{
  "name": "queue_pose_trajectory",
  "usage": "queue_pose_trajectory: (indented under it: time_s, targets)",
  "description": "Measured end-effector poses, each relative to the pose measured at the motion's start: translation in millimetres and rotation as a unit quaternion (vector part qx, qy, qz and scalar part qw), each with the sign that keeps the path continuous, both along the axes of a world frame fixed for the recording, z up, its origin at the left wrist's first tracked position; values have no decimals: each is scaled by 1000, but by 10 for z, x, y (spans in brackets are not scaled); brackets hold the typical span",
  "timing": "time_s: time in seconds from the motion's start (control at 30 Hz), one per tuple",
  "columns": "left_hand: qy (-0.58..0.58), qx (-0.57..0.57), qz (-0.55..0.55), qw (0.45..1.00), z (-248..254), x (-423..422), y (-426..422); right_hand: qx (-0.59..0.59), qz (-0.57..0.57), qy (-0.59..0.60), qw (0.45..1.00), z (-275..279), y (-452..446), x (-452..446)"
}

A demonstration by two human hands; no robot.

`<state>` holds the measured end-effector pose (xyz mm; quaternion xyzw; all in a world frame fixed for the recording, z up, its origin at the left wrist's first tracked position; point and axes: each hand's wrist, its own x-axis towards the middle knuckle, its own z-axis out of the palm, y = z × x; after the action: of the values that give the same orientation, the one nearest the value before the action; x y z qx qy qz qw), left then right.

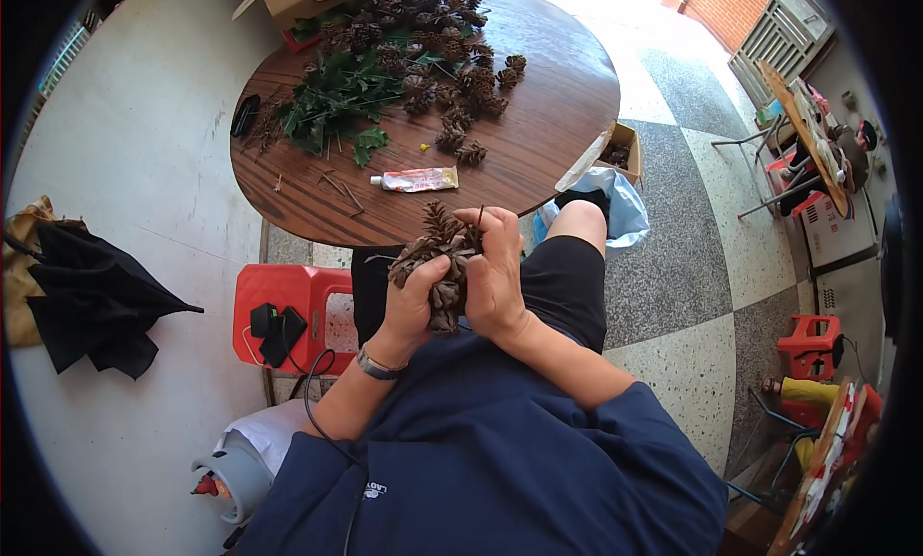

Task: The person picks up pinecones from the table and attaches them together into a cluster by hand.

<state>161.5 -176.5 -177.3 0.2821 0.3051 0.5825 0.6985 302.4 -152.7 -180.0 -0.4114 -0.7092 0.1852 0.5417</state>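
Observation:
A cluster of brown pine cones (pixel 444 253) is held above my lap, just off the near table edge. My left hand (pixel 413 301) grips it from the left, thumb pressed on the scales. On the other side my right hand (pixel 498 277) is wrapped against the cones, its fingers bent over a thin dark stem. Part of the cluster and several fingertips are hidden behind the hands. Beyond it, a tube (pixel 417 179) with a white cap lies on the round wooden table (pixel 538 152). Loose pine cones (pixel 469 152) and green leaves (pixel 336 99) are piled farther back.
A cardboard box (pixel 298 0) stands at the back of the table. Left of my legs, a red stool (pixel 279 301) carries black devices with a cable. To the right are a plastic bag (pixel 625 210) and a small carton (pixel 623 150). A black umbrella (pixel 91 292) leans at left.

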Motion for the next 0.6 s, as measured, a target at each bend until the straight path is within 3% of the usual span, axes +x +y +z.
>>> queue_pose_trajectory:
  time_s: [0.1,0.23,0.27,0.37,0.47,0.6]
  targets:
    - [-3,-10,-14,1000,-76,-27,0,-91,61,189,976,-109,25,-16]
    - [-24,-19,-51,998,64,-60,40,-163,83,340,922,-49,15,16]
    - [-28,-27,-48,998,28,-71,40,-112,31,169,979,-87,45,113]
    - [-26,-17,-46,998,58,-107,14,-177,148,314,921,27,-37,44]
    - [-67,-11,-56,996,143,-154,26,-93,36,252,963,111,-19,56]
    - [-67,-6,-64,996,90,-261,44,-111,2,215,970,44,14,125]
